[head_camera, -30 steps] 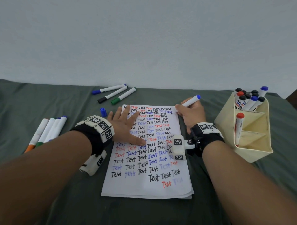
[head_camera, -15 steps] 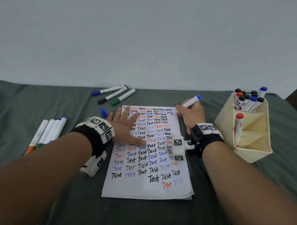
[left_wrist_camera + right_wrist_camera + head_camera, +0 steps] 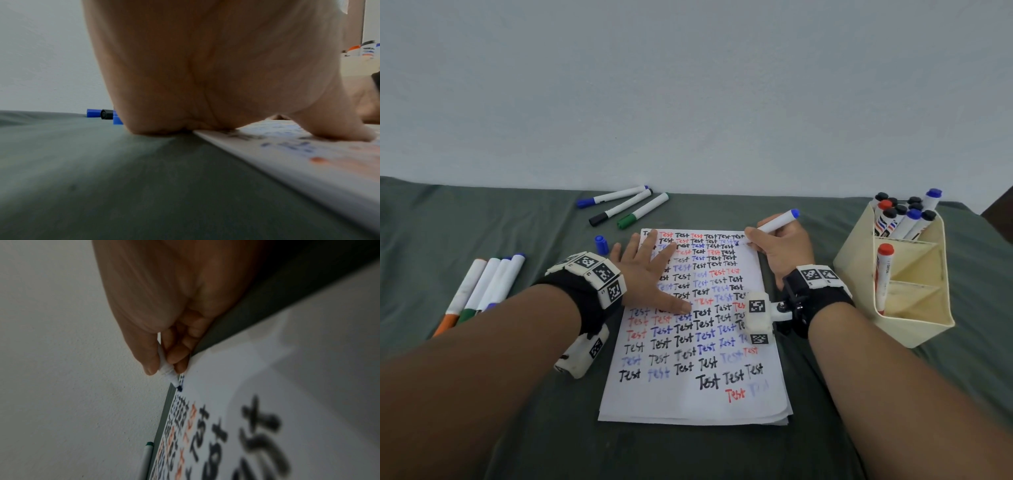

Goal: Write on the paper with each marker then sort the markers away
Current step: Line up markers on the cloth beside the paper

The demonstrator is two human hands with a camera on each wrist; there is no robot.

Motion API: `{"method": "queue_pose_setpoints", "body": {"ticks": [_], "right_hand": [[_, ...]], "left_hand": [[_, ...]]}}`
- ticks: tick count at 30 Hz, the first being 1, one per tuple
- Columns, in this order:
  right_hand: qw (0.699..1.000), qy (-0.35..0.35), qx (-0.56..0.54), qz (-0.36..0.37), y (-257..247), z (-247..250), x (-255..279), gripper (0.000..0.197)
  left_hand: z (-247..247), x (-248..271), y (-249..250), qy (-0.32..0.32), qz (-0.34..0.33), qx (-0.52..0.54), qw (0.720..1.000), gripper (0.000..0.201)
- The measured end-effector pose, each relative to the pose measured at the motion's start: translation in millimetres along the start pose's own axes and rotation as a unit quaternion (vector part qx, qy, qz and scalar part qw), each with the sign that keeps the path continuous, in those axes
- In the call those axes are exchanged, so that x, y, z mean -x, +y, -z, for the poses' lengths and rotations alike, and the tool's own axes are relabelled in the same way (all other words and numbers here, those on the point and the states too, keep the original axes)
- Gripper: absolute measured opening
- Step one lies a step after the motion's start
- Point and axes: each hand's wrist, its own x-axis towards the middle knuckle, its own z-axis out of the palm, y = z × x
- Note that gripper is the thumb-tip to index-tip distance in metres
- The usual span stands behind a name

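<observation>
the right hand (image 3: 786, 251) pinches a blue marker (image 3: 777, 221), tip on the paper's (image 3: 698, 404) top right corner. the left hand (image 3: 650, 274) lies flat, fingers spread, on the paper. a loose blue cap (image 3: 601, 244) sits beside it; a cream organizer (image 3: 914, 322) holds markers on the right. green cloth (image 3: 517, 428) covers the bench.

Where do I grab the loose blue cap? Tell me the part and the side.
Pinch the blue cap across its round sides, from above: it seems to stand on end on the cloth, clear all round. The left hand, flat on the paper, is nearest.
</observation>
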Motion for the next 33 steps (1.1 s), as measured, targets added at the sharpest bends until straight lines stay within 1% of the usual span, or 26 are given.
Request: {"method": "queue_pose_setpoints", "body": {"ticks": [7, 12, 15, 18, 28, 33], "right_hand": [[1.000, -0.014, 0.022, 0.000, -1.7, -0.6, 0.6, 0.016], [1.000, -0.011, 0.013, -0.003, -2.8, -1.5, 0.8, 0.015], [1.000, -0.003, 0.017, -0.002, -2.8, -1.4, 1.4, 0.015], [1.000, 0.003, -0.002, -0.007, -2.5, -1.1, 1.6, 0.016], [1.000, 0.001, 0.015, -0.005, -3.8, -0.6, 3.1, 0.016], [1.000, 0.015, 0.000, -0.012, -4.2, 0.3, 3.2, 0.015]], "left_hand": [[-3.4, -4.9, -3.3, 0.007, -0.002, 0.002, 1.000, 0.143], [-5.7, -7.8, -4.5, 0.017, -0.001, 0.006, 1.000, 0.144], [-5.4, -8.2, -4.6, 0.015, 0.000, 0.008, 1.000, 0.143], [-4.5, -7.1, -4.0, 0.013, 0.001, 0.007, 1.000, 0.143], [-3.5, -4.6, -2.9, 0.007, 0.002, 0.005, 1.000, 0.143], [-3.3, -4.5, -3.0, 0.006, 0.003, 0.005, 1.000, 0.142]]}}
